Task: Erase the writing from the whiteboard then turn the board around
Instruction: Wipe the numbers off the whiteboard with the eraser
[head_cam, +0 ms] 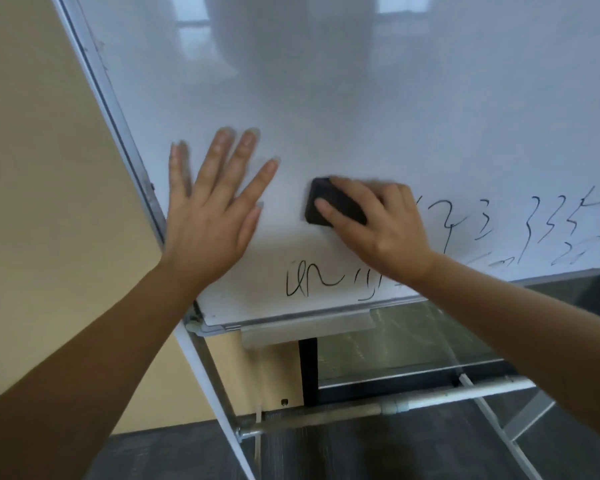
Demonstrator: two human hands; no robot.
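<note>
The whiteboard (361, 98) stands on a metal-tube stand (326, 415) before a beige wall (32, 168), over grey carpet (361, 452). The left hand (212, 209) lies flat on it, fingers spread; right of that, the right hand (378, 230) grips a black eraser (333, 202) against the board, above black writing (312, 282)

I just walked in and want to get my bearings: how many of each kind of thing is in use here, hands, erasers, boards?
Hands: 2, the left hand flat on the board, the right hand holding the eraser
Erasers: 1, the black eraser
Whiteboards: 1, the whiteboard, still with black writing along its lower part
Total: 4
</note>
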